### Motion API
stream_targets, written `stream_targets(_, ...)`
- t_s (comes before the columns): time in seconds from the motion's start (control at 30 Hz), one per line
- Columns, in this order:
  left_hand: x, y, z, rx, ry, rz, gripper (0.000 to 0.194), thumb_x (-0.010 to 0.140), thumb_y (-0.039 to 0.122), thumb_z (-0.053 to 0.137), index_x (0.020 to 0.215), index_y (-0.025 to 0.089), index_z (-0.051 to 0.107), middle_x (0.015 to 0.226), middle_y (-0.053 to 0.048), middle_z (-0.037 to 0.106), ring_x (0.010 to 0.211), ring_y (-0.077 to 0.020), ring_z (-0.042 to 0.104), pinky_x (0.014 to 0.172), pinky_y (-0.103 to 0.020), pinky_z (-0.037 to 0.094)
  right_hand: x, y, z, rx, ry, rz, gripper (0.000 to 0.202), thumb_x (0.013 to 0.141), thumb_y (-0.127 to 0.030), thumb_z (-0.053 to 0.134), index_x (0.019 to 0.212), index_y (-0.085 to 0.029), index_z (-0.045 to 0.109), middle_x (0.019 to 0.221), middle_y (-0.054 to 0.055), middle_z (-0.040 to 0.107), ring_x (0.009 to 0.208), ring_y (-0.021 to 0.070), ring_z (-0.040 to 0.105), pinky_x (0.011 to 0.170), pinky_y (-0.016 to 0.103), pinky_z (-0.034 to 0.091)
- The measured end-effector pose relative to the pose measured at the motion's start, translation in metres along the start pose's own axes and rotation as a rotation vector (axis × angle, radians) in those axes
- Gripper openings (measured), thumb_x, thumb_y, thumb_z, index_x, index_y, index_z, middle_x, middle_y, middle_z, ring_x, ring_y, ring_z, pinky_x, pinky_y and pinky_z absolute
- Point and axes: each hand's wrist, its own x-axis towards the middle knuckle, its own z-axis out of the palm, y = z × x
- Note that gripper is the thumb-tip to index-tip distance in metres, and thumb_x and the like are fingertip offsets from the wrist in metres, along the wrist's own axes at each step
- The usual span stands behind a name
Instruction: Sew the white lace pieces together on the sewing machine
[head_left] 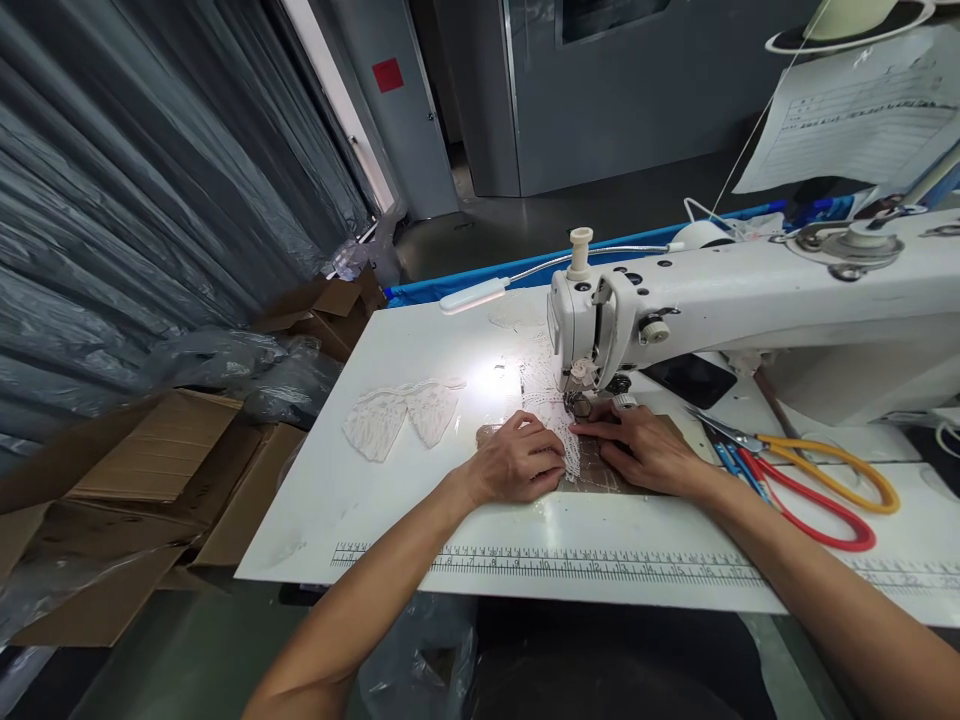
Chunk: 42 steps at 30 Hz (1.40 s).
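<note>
White openwork lace fabric (555, 408), partly beneath boxy white sewing-machine head (574, 330); bare left hand (521, 460) at eight o'clock, grip unclear; bare right hand (649, 450) at four, fingers apart. Could pucker if pulled unevenly.

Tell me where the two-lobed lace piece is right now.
In the head view, the two-lobed lace piece lies on the white tabletop, left of the left hand, beyond the ruler scale.
</note>
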Motion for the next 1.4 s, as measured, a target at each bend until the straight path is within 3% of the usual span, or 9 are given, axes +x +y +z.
stream_targets(0.27,0.001,0.001,0.0,-0.001,-0.052,-0.014,0.012,0.088,0.016,0.057,0.08,0.017,0.066,0.085,-0.002,0.072,0.07,-0.0122,0.063,0.073,-0.031,0.049,-0.002,-0.002,0.0,-0.038,0.025,-0.005,0.04,0.09,-0.027,0.051,0.128,-0.032,0.063,0.114,0.01,0.061,0.094,0.0266,0.058,0.079,0.04,0.047)
stream_targets(0.73,0.0,0.003,0.0,0.088,-0.043,0.06,0.015,0.088,0.015,0.055,0.076,0.017,0.064,0.089,-0.002,0.073,0.072,-0.013,0.06,0.079,-0.034,0.049,-0.003,-0.006,-0.003,-0.083,0.023,-0.003,0.04,0.091,-0.027,0.051,0.129,-0.032,0.063,0.111,0.01,0.061,0.092,0.0262,0.057,0.077,0.039,0.045)
stream_targets(0.9,0.007,0.0,-0.008,0.045,-0.172,0.057,0.017,0.087,0.014,0.055,0.074,0.017,0.066,0.084,-0.003,0.072,0.073,-0.014,0.062,0.076,-0.031,0.049,-0.002,-0.008,-0.005,-0.11,0.003,-0.017,0.04,0.092,-0.027,0.048,0.129,-0.031,0.062,0.115,0.012,0.06,0.092,0.0271,0.056,0.077,0.041,0.045)
stream_targets(1.07,0.021,-0.013,-0.016,-0.157,-0.318,0.054,0.016,0.079,0.011,0.058,0.071,0.019,0.07,0.076,-0.001,0.07,0.067,-0.0128,0.061,0.067,-0.027,0.049,0.0,-0.013,-0.008,-0.211,-0.034,-0.035,0.039,0.093,-0.026,0.044,0.127,-0.028,0.064,0.116,0.013,0.058,0.096,0.0292,0.054,0.078,0.042,0.044)
stream_targets(1.4,0.01,-0.011,-0.015,-0.201,-0.214,-0.021,0.016,0.083,0.013,0.059,0.08,0.019,0.073,0.09,-0.001,0.073,0.072,-0.0129,0.063,0.072,-0.028,0.051,0.002,-0.014,-0.003,-0.276,-0.063,0.014,0.041,0.093,-0.026,0.041,0.128,-0.029,0.062,0.11,0.013,0.06,0.085,0.0268,0.055,0.067,0.036,0.04)
